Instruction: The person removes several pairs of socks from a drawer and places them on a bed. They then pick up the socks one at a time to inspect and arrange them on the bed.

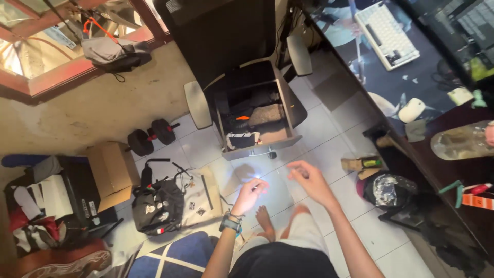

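Note:
I stand on a white tiled floor [329, 128] and hold both hands out at waist height. My left hand [250, 194] has its fingers curled loosely, with a watch on the wrist [230, 224]. A bright glint sits just above its fingertips; whether it is a held object or a floor reflection is unclear. My right hand [307, 180] is a short way to the right, fingers apart and nothing visible in it. My bare feet [265, 222] show below the hands.
A black office chair [242, 46] with an open drawer box [257, 139] stands ahead. A dumbbell [152, 136], cardboard box [110, 170] and black backpack [159, 203] lie left. The desk [442, 154] at right carries a keyboard [387, 33], mouse [411, 109] and bottle [463, 141].

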